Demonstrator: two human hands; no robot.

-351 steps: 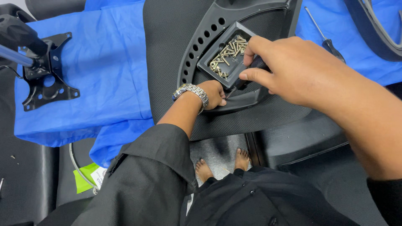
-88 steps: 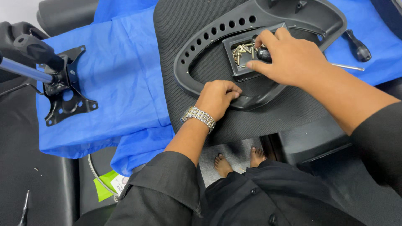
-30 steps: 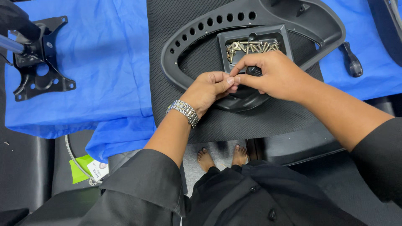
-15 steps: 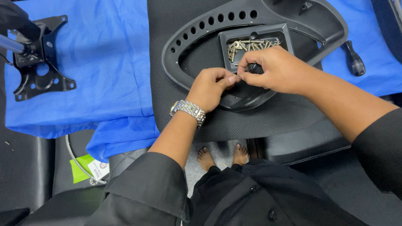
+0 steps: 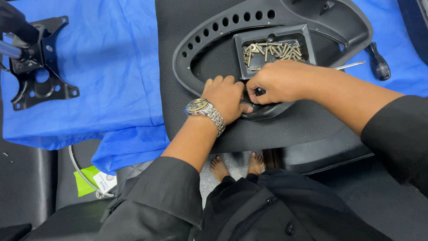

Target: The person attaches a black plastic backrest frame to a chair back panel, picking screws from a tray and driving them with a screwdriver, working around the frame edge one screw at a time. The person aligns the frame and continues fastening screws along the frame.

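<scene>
A black plastic chair frame (image 5: 191,42) with a row of holes lies on a black mesh chair seat (image 5: 285,129). My left hand (image 5: 226,96), with a metal watch on the wrist, presses on the frame's near edge. My right hand (image 5: 275,82) is closed around a small black tool or knob at the same edge, touching my left fingers. A black tray (image 5: 275,44) with several metal screws rests just beyond my right hand.
A blue cloth (image 5: 102,80) covers the table. A black metal chair base plate (image 5: 38,76) with a cylinder lies at the far left. A screwdriver (image 5: 376,62) lies to the right of the frame. A green tag (image 5: 91,180) hangs below the cloth. My bare feet (image 5: 236,164) show beneath.
My right hand has come off the screw tray and dropped to the frame's near edge, meeting my left hand there. In the last half second both hands have barely moved.
</scene>
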